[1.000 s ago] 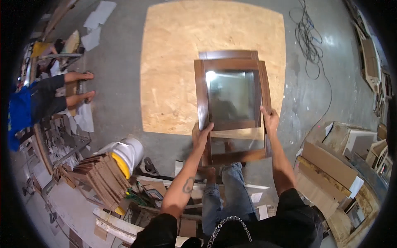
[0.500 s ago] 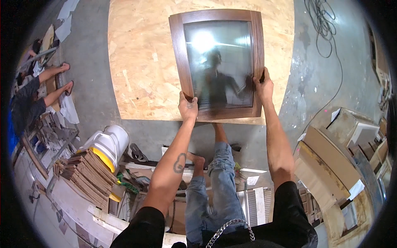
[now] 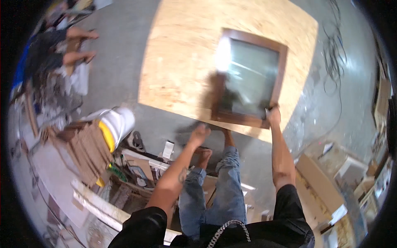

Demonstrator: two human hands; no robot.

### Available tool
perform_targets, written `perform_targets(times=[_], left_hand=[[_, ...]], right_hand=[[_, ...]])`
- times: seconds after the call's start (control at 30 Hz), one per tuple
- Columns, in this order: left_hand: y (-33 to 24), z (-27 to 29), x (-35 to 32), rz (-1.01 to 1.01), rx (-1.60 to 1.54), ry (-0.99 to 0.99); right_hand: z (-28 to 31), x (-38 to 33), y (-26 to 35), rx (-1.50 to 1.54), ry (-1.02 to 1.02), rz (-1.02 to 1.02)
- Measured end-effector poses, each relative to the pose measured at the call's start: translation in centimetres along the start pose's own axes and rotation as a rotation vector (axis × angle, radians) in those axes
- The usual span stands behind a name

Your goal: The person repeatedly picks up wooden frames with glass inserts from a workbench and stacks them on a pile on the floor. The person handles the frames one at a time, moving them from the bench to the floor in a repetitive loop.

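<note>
A brown wood-framed glass cabinet door (image 3: 282, 70) lies on, or close above, a pale chipboard sheet (image 3: 178, 78). Light glares off its upper left corner, and the pane mirrors bright streaks. My right hand (image 3: 273, 115) grips the frame near its lower right corner, fingers closed round the edge. Away from the door, my left hand (image 3: 201, 134) hovers over the floor just beyond the sheet's near edge. Motion smears its fingers, so their pose is unclear.
Left of me are a white bucket (image 3: 124, 120) with a yellow rim and a stack of brown boards (image 3: 84, 151). Another person's legs (image 3: 78, 57) show at far left. A cable (image 3: 333, 53) coils on the floor at right, above cardboard and wood pieces (image 3: 320, 182).
My left hand has let go of the door's lower left and drawn back toward me. The door appears lower and farther right as the whole view has shifted and turned.
</note>
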State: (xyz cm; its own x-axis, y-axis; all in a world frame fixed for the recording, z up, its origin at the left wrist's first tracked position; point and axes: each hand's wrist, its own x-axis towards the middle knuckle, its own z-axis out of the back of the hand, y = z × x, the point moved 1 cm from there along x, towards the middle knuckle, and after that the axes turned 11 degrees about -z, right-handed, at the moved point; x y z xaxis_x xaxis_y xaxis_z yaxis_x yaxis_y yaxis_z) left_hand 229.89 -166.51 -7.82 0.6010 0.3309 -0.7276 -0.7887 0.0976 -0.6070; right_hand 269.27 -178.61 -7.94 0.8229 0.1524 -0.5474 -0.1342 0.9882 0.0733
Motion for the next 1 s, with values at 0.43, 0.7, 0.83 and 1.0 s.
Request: perform_targets(times=[0.43, 0.7, 0.83, 1.0], left_hand=[[6.5, -6.0, -61.2, 0.338, -1.253, -1.4], [2.7, -11.4, -69.0, -0.048, -1.741, -2.034], [-0.5, -11.9, -66.1, 0.175, -1.582, -2.154], [-6.5, -5.5, -67.2, 0.778, -1.674, -2.203]], right_hand=[[-7.1, -40.2, 13.0, -0.4, 0.391, 0.749], [-15.1, -63.0, 40.5, -0.183, 0.865, 1.497], [-18.0, -76.9, 47.5, -0.32, 0.94, 1.208], [-20.8, -88.6, 50.3, -0.163, 1.073, 0.657]])
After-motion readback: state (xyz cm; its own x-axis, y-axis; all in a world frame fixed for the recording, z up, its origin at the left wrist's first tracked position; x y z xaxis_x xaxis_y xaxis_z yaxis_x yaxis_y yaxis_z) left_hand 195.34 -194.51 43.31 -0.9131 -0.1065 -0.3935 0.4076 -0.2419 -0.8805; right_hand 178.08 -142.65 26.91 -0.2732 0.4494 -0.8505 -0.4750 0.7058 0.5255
